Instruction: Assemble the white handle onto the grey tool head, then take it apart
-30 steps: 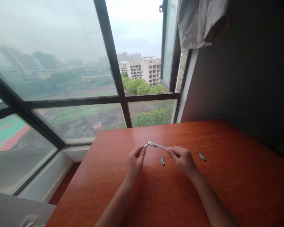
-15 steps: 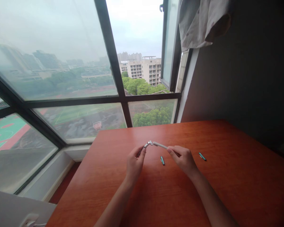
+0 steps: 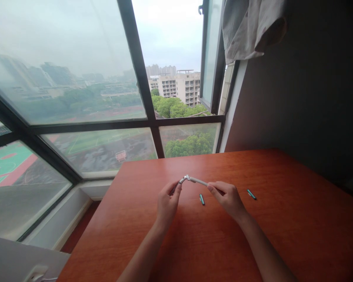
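Note:
A slim white handle with a metal head [image 3: 194, 180], like a razor, is held over the red-brown wooden table [image 3: 194, 243]. My right hand [image 3: 228, 199] pinches the handle's near end. My left hand [image 3: 167, 203] pinches the metal head end between thumb and fingers. Two small teal cartridges lie flat on the table: one [image 3: 201, 199] between my hands, the other [image 3: 251, 194] just right of my right hand.
A large window with dark frames [image 3: 141, 78] runs along the table's far and left sides. A grey cloth [image 3: 250, 27] hangs at the top right against a dark wall [image 3: 312, 98]. A white object [image 3: 35, 274] sits at the bottom left.

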`<control>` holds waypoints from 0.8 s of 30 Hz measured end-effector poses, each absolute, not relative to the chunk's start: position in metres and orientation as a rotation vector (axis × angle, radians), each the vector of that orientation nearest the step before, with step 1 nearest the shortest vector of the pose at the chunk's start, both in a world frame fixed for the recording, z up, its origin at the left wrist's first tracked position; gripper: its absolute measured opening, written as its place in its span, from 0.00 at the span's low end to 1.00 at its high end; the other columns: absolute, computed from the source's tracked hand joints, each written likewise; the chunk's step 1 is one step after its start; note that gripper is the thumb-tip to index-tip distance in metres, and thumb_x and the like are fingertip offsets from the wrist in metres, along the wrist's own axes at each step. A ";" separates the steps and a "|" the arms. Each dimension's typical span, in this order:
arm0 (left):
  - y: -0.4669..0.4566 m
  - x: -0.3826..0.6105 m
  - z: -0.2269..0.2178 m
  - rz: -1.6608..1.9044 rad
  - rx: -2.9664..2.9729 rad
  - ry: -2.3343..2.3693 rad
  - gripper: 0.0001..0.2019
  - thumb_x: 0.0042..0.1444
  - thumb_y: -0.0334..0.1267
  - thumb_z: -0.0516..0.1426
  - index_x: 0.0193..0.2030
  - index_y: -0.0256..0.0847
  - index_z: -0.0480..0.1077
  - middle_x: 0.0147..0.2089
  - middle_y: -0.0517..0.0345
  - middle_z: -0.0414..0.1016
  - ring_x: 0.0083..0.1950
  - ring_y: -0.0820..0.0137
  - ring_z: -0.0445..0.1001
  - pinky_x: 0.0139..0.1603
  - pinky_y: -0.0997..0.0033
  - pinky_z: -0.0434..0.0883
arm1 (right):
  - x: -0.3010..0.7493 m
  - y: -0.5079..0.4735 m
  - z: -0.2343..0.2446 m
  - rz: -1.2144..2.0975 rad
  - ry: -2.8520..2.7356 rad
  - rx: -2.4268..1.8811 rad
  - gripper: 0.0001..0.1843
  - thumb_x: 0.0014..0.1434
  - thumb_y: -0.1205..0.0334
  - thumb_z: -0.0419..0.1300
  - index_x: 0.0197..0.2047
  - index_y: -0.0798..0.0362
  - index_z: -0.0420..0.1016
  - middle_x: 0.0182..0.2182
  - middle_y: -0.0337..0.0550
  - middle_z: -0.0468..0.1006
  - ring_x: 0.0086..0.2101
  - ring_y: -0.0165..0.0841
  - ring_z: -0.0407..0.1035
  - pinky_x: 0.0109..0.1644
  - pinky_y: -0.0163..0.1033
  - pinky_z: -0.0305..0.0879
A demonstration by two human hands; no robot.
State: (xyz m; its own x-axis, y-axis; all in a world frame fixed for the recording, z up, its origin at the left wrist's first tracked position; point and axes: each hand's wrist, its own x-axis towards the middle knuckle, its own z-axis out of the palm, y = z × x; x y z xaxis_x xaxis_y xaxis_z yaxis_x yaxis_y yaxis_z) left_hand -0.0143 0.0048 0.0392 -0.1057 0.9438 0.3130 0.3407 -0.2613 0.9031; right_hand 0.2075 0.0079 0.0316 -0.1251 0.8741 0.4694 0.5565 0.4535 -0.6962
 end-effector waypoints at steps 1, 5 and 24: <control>0.005 -0.014 0.039 1.379 1.598 1.420 0.16 0.55 0.47 0.57 0.41 0.37 0.77 0.32 0.53 0.78 0.34 0.66 0.74 0.34 0.73 0.69 | 0.207 0.008 0.032 0.448 -1.805 -1.215 0.20 0.63 0.51 0.52 0.35 0.53 0.80 0.26 0.43 0.77 0.25 0.31 0.66 0.29 0.34 0.59; 0.004 -0.013 0.040 1.372 1.581 1.405 0.16 0.55 0.47 0.57 0.41 0.37 0.77 0.32 0.53 0.78 0.34 0.66 0.74 0.34 0.73 0.69 | 0.208 0.008 0.031 0.402 -1.804 -1.241 0.21 0.63 0.50 0.51 0.34 0.54 0.80 0.22 0.41 0.74 0.24 0.31 0.65 0.29 0.34 0.58; 0.007 -0.016 0.028 1.362 1.679 1.436 0.14 0.56 0.44 0.57 0.42 0.39 0.77 0.35 0.53 0.78 0.35 0.67 0.73 0.34 0.74 0.68 | 0.213 0.009 0.027 0.249 -1.927 -1.310 0.18 0.64 0.52 0.51 0.37 0.52 0.79 0.22 0.40 0.69 0.24 0.29 0.62 0.31 0.33 0.55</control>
State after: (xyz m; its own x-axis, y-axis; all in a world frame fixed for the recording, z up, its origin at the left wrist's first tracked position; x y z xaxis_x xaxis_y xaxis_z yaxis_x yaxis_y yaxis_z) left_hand -0.0159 0.0074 0.0284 -0.0786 0.9363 0.3423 0.3911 -0.2869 0.8745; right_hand 0.2126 0.0091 0.0275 -0.1677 0.8565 0.4881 0.7043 0.4505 -0.5487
